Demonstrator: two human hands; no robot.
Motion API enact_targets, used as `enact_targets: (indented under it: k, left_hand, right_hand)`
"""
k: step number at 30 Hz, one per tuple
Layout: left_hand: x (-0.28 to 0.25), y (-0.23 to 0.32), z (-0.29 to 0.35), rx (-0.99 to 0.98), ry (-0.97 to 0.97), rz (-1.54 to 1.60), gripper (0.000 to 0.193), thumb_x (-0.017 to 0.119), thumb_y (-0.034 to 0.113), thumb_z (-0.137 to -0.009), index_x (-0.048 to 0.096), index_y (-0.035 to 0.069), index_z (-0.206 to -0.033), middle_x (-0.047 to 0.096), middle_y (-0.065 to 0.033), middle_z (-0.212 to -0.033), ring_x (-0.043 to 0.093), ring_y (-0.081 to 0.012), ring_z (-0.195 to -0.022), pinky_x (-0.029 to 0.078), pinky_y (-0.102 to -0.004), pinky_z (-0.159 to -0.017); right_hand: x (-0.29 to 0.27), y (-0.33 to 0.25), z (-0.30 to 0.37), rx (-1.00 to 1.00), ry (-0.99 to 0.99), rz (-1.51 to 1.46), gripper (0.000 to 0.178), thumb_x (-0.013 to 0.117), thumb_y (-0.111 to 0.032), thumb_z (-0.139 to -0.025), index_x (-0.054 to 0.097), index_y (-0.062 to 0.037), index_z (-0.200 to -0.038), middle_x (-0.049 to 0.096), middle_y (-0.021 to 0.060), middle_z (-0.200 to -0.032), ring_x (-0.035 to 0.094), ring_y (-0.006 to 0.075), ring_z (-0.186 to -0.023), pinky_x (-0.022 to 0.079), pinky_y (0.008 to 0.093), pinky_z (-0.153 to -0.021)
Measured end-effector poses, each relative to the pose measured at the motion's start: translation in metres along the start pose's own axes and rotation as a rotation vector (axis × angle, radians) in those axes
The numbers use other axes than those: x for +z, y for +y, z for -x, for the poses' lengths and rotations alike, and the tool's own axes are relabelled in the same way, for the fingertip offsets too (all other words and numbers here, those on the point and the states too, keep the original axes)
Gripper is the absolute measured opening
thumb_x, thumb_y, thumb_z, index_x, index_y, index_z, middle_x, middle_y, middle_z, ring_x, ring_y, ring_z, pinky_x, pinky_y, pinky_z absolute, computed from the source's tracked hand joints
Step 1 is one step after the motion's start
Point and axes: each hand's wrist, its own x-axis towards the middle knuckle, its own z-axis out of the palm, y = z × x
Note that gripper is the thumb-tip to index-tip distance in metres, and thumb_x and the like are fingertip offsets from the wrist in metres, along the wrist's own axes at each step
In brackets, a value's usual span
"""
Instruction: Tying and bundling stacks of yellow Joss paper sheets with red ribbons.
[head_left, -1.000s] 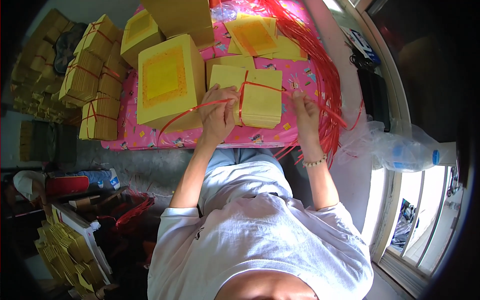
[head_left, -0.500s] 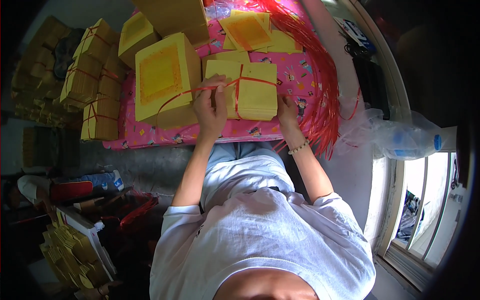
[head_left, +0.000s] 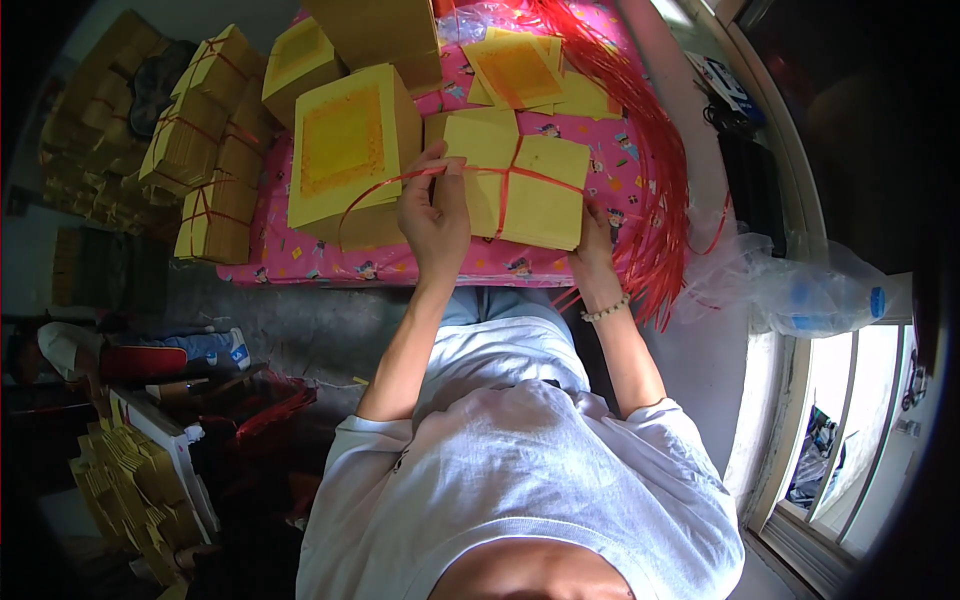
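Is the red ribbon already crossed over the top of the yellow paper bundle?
Yes, the red ribbon forms a cross on the yellow paper bundle, between the left hand and right hand.

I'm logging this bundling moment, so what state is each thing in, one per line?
Yellow paper bundle: flat on the pink cloth, red strip crossed over it.
Left hand: pinching the strip at the bundle's left edge.
Right hand: pressed against the bundle's right edge.
Large yellow stack: untied.
Side bundles: tied.
Loose red strips: spread out.
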Motion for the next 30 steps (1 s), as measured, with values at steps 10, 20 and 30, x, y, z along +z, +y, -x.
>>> enact_targets:
  k: [10, 20, 30]
  left_hand:
    - [0.023, -0.018, 0.005, -0.27, -0.059, 0.239, 0.019, 0.055, 0.015, -0.095, 0.063, 0.001, -0.105, 0.063, -0.0026, -0.098, 0.056, -0.0059, -0.089, 0.044, -0.0212, -0.079]
    - [0.023, -0.042, -0.034, -0.712, -0.029, 0.619, 0.017, 0.056, 0.012, -0.092, 0.062, 0.0, -0.102, 0.066, -0.0061, -0.093, 0.062, -0.0125, -0.082, 0.049, -0.0252, -0.073]
    - [0.018, -0.048, -0.05, -0.86, -0.118, 0.411, 0.02, 0.055, 0.015, -0.092, 0.061, 0.0, -0.103, 0.066, -0.0072, -0.094, 0.064, -0.0146, -0.082, 0.051, -0.0254, -0.071]
  right_hand:
    - [-0.039, -0.019, -0.028, -0.169, -0.044, 0.033, 0.016, 0.055, -0.02, -0.095, 0.057, -0.006, -0.103, 0.062, 0.0011, -0.092, 0.058, 0.0083, -0.081, 0.047, 0.0237, -0.067]
    - [-0.041, -0.024, -0.036, -0.078, -0.007, 0.154, 0.017, 0.054, -0.016, -0.095, 0.056, -0.0055, -0.109, 0.063, 0.0025, -0.1, 0.059, 0.0104, -0.089, 0.047, 0.026, -0.075]
    - [-0.037, -0.025, -0.037, -0.164, -0.022, 0.282, 0.016, 0.053, -0.017, -0.096, 0.058, -0.005, -0.106, 0.061, 0.0013, -0.097, 0.056, 0.0085, -0.086, 0.045, 0.0249, -0.073]
